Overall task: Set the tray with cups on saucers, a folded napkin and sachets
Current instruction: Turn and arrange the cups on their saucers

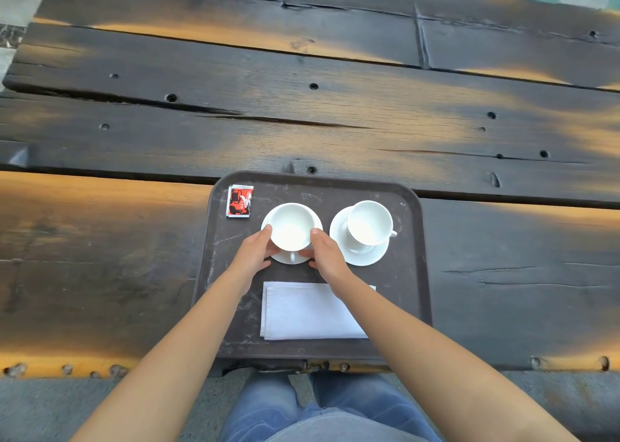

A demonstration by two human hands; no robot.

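As I look down, I count one brown tray on the plank table, two white cups, two saucers, one folded napkin, and red sachets in the tray's far left corner, how many I cannot tell. My left hand and right hand curl round the left cup from either side, thumbs at its rim, fingers down by the left saucer. The right cup sits on the right saucer, just beside my right hand. The napkin lies under my right wrist.
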